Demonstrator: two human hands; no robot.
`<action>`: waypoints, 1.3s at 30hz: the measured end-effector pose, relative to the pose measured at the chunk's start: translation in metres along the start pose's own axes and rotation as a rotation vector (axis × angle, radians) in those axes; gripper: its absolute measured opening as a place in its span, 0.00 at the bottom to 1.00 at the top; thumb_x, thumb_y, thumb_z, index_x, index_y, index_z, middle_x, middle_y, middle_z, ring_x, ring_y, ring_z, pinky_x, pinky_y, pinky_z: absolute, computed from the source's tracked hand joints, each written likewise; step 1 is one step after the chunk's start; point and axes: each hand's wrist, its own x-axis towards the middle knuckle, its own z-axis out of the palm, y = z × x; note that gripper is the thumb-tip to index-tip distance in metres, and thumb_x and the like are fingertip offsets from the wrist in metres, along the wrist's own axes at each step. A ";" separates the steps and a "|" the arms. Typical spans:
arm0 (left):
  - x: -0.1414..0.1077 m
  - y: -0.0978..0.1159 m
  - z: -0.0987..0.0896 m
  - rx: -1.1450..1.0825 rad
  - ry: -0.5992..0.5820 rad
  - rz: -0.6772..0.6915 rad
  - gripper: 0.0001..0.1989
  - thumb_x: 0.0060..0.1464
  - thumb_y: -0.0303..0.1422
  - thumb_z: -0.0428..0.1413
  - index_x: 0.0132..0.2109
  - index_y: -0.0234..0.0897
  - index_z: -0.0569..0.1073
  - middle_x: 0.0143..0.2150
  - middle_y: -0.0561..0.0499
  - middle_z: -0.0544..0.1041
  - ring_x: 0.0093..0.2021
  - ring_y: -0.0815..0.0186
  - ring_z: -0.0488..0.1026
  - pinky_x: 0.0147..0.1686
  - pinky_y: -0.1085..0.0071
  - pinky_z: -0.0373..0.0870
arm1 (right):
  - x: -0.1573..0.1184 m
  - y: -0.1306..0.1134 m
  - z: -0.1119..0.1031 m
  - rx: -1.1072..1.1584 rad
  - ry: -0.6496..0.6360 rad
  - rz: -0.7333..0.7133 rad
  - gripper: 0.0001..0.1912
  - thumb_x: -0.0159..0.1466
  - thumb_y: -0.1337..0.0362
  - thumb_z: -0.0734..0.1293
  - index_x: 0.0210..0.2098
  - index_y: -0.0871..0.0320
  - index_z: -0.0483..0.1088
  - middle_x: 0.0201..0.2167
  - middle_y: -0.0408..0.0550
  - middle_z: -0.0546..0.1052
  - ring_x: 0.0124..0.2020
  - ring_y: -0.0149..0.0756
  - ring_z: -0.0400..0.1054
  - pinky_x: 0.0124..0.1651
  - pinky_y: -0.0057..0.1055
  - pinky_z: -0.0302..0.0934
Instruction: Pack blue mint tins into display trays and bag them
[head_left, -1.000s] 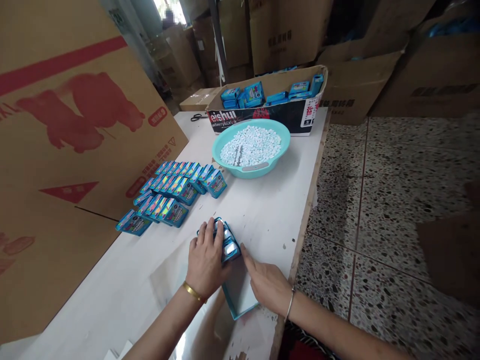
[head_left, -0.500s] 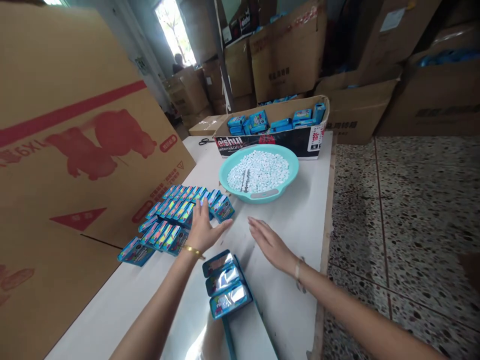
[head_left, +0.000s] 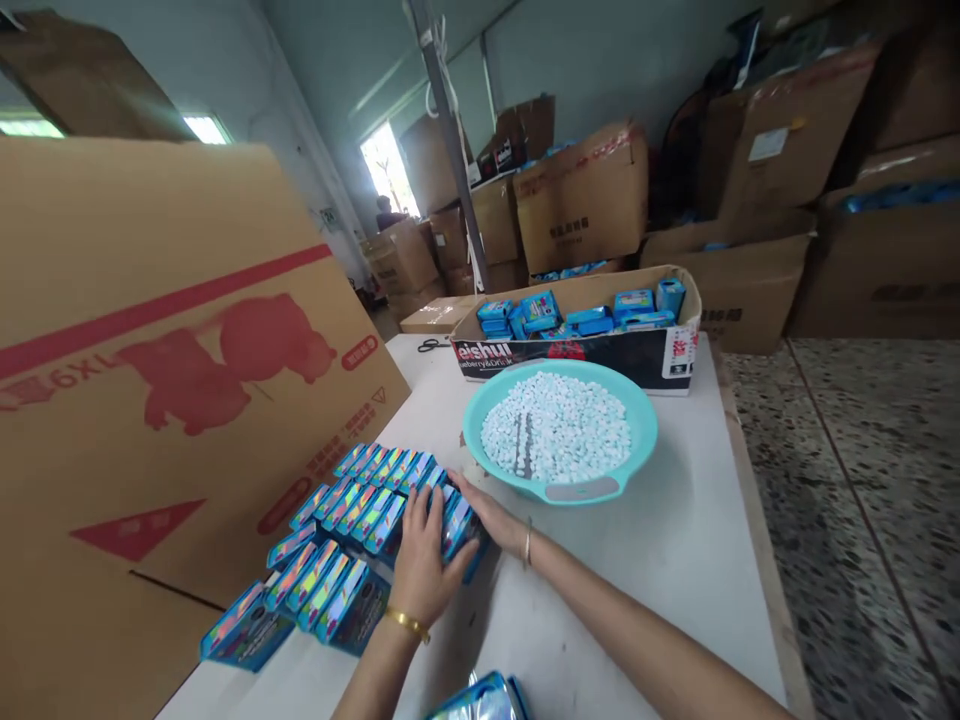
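Rows of small blue tins with shiny coloured edges stand on the white table at the left. My left hand, with a gold bangle, rests on the tins at the right end of the rows, fingers apart. Against the far side of these end tins lies my right hand; its fingertips are partly hidden behind them. A turquoise basin full of small white pieces sits just beyond my right hand. More blue tins show at the bottom edge.
An open carton of blue tins stands behind the basin, with black scissors to its left. A large cardboard box borders the table's left side. Stacked cartons fill the background, where a person is visible near a window.
My right hand has moved left to the end of the tin rows, and my left hand has come down onto them. The view has tilted upward, so the near tins sit lower in the picture.
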 end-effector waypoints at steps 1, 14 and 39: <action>-0.001 -0.003 -0.001 0.001 -0.015 0.020 0.35 0.54 0.45 0.53 0.65 0.37 0.54 0.66 0.38 0.55 0.68 0.48 0.43 0.62 0.46 0.53 | 0.000 0.000 0.003 0.007 0.007 0.000 0.39 0.61 0.36 0.52 0.61 0.55 0.59 0.65 0.48 0.58 0.66 0.39 0.47 0.68 0.42 0.35; -0.017 0.013 -0.012 -0.099 -0.103 0.070 0.47 0.48 0.51 0.57 0.68 0.39 0.46 0.68 0.37 0.48 0.68 0.47 0.44 0.63 0.47 0.49 | -0.042 0.007 0.017 0.092 0.223 0.058 0.45 0.59 0.34 0.52 0.67 0.53 0.43 0.68 0.51 0.49 0.67 0.40 0.43 0.67 0.43 0.36; 0.013 0.040 -0.025 0.038 -0.236 -0.274 0.56 0.33 0.42 0.61 0.66 0.24 0.48 0.57 0.34 0.61 0.55 0.44 0.60 0.57 0.54 0.56 | -0.062 -0.006 0.003 -0.195 0.025 -0.075 0.33 0.66 0.43 0.52 0.63 0.54 0.57 0.63 0.49 0.61 0.64 0.43 0.53 0.66 0.46 0.44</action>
